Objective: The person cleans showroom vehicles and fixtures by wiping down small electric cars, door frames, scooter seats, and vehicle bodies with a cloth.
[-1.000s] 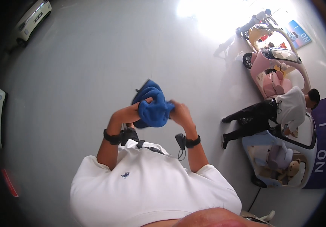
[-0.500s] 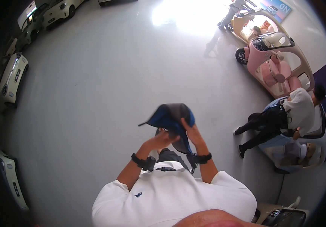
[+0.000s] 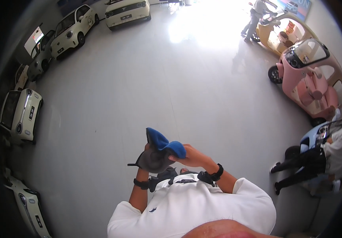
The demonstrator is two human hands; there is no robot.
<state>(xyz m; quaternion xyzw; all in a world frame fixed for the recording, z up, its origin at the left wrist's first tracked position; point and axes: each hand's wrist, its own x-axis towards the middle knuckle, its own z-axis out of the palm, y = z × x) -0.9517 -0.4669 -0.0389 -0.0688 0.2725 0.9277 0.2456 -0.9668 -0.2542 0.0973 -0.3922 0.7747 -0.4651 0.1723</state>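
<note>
Head view: right hand (image 3: 190, 156) pinches the blue-and-grey cloth (image 3: 157, 155) (left hand (image 3: 146, 147) mostly hidden, its grip unclear).

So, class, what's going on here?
A person in a white shirt holds up a blue-and-grey cloth item. The right grip pinches its blue edge; the left grip is mostly hidden behind it. Off to the right, a co-worker is beside a light-blue vehicle, near a pink one.
</note>
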